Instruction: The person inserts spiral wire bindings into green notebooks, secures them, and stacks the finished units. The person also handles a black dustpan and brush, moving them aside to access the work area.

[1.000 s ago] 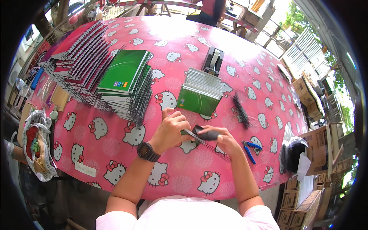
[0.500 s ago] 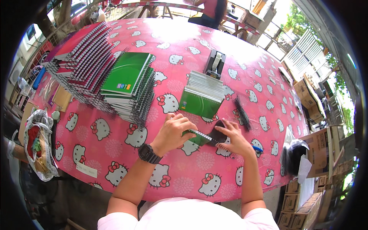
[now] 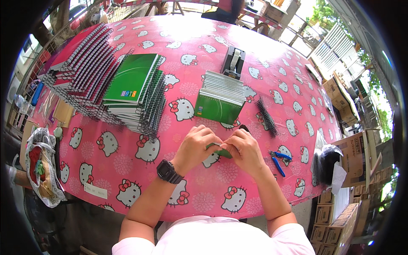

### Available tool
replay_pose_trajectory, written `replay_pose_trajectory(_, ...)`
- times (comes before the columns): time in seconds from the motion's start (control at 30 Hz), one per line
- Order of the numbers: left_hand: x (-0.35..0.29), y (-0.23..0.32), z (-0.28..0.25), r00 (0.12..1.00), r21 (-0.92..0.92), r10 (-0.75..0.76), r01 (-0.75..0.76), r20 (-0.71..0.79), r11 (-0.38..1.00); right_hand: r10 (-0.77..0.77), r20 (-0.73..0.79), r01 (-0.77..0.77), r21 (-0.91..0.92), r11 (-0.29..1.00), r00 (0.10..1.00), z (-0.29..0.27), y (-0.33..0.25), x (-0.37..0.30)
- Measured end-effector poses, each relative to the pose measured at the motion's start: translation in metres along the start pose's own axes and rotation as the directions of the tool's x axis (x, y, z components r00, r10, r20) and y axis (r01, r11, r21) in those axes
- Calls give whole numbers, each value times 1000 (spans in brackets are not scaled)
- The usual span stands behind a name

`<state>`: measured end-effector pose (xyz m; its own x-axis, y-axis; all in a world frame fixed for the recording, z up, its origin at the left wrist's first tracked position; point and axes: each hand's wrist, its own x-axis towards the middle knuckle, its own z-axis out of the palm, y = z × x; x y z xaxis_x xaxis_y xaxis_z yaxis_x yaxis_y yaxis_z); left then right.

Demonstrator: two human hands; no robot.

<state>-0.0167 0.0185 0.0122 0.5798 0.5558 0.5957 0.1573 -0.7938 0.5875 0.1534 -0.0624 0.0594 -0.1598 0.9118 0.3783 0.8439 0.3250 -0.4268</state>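
A small green notebook (image 3: 224, 154) is held low over the table between my hands, mostly covered by them. My left hand (image 3: 198, 146) wears a black wristwatch (image 3: 168, 171) and grips the notebook's left end. Fingers of my right hand (image 3: 244, 148) are pinched at its upper edge, close to the left fingertips. A dark tip (image 3: 244, 127) shows behind my right hand; what it belongs to is hidden. Just beyond stands a row of green-covered notebooks (image 3: 219, 109), edges up. To the right lie blue-handled cutters (image 3: 278, 162) and black spiral binding coils (image 3: 266, 119).
Tall stacks of green spiral notebooks (image 3: 132, 80) and pink ones (image 3: 80, 55) stand at left. A tape dispenser (image 3: 233, 62) sits behind the row. A patterned cloth bag (image 3: 41, 165) hangs at the left edge. Cardboard boxes (image 3: 356, 159) stand at right. Another person (image 3: 223, 13) sits far back.
My right hand has moved up and left, off the dark object, to the notebook's upper edge beside my left hand. The blue-handled cutters are now fully uncovered. The view has shifted slightly.
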Motion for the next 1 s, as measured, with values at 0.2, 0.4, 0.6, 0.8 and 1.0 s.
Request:
replay_pose_trajectory(0.2,1,-1,-3,996,-9,-53,52,-70,999,8,-48,-5,76,997,999,-2,-7,3)
replay_pose_trajectory(0.4,1,-2,-3,998,35,-24,26,-53,999,-114,18,114,5,993,993,2,-1,2)
replay_pose_trajectory(0.6,1,-3,-3,995,41,-57,60,-84,997,50,-97,-45,48,998,994,2,-13,4)
replay_pose_trajectory(0.8,2,-2,-8,997,34,-57,59,-55,998,-35,-46,35,1,999,998,5,6,-1)
replay_pose_trajectory(1.0,0,-3,-5,998,18,-53,54,-39,998,-15,-74,19,52,998,997,9,-2,2)
